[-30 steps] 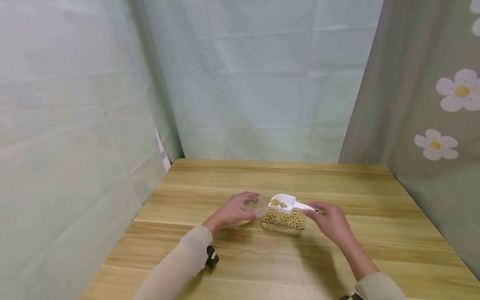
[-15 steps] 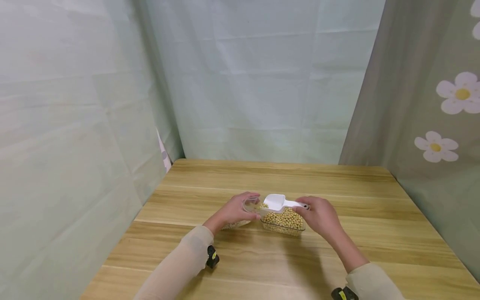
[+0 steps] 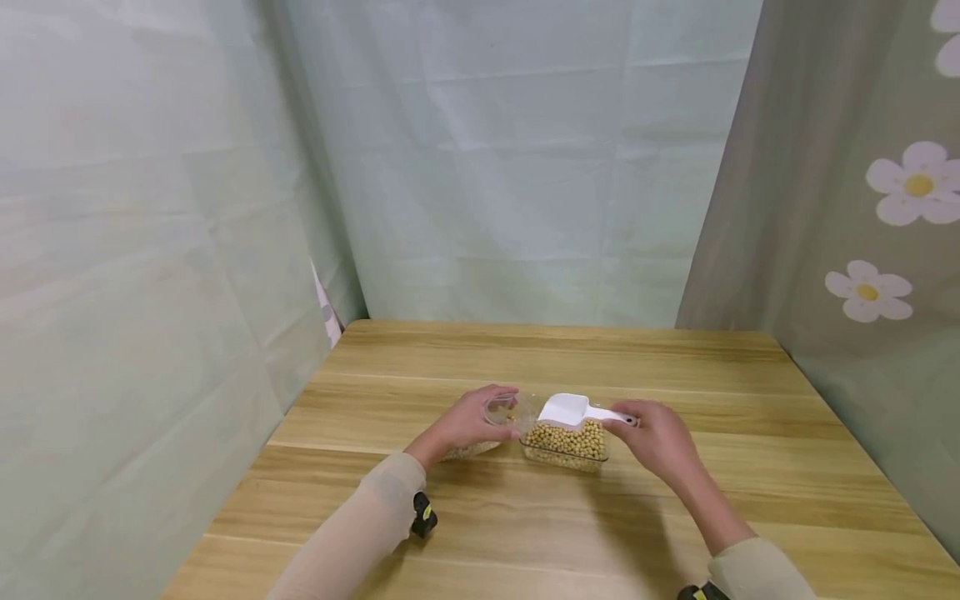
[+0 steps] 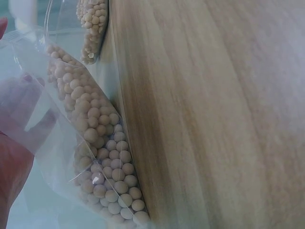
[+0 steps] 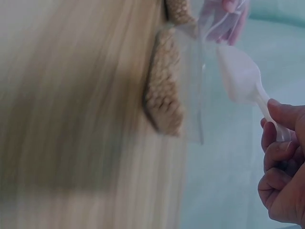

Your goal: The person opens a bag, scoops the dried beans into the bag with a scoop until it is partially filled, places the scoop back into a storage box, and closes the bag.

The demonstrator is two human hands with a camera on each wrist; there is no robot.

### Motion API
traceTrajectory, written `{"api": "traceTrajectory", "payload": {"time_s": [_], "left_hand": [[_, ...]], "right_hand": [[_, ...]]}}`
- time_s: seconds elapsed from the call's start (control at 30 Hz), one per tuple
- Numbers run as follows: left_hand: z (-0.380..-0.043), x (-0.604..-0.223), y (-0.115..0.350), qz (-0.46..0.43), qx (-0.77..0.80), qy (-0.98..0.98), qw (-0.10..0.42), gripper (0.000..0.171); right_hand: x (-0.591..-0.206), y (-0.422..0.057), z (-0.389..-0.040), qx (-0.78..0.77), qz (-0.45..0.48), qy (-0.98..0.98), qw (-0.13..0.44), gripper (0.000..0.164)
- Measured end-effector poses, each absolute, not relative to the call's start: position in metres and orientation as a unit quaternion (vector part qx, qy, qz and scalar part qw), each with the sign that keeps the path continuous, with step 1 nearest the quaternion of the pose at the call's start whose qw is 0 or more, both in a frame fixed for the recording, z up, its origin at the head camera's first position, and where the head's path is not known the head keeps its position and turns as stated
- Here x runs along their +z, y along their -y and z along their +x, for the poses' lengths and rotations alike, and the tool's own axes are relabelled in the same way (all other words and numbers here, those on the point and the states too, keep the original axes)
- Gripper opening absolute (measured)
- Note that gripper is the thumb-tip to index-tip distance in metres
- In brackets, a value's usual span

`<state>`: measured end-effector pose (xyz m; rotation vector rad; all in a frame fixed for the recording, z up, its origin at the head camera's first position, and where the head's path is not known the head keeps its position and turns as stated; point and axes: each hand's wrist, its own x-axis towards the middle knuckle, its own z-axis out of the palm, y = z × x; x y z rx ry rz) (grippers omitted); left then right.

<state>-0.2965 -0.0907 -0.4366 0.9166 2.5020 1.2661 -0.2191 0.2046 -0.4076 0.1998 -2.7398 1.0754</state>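
Observation:
My left hand [image 3: 476, 415] holds a clear round plastic cup [image 3: 522, 410], tilted with its mouth facing right; a few beans show inside. My right hand [image 3: 651, 433] grips a white scoop [image 3: 564, 410] by its handle, the bowl just right of the cup and above a clear box [image 3: 564, 460] of yellow soybeans [image 3: 573, 440]. No beans show in the scoop's bowl. In the right wrist view, thumb and curled fingers wrap the scoop's handle [image 5: 265, 106]. Under my left hand a second clear container [image 3: 471, 450] of beans is mostly hidden.
The wood-grain table [image 3: 525, 542] carries both containers near its middle. Pale green curtains [image 3: 487, 167] hang behind and to the left, and a grey flowered curtain [image 3: 795, 208] hangs at the right.
The scoop, which had beans in it, moved left to the cup's mouth and emptied. It has since shifted back right over the box. My left hand has stayed in place.

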Motion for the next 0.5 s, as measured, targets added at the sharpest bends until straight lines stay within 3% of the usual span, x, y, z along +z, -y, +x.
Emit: {"api": "traceTrajectory", "payload": {"time_s": [0.27, 0.5], "left_hand": [[-0.304, -0.447, 0.093, 0.303, 0.429, -0.846, 0.095, 0.076], [-0.304, -0.448, 0.093, 0.303, 0.428, -0.847, 0.088, 0.072]], "right_hand": [[-0.419, -0.222, -0.216, 0.360, 0.057, 0.930, 0.049, 0.021], [-0.411, -0.218, -0.215, 0.261, 0.099, 0.959, 0.039, 0.027]]}}
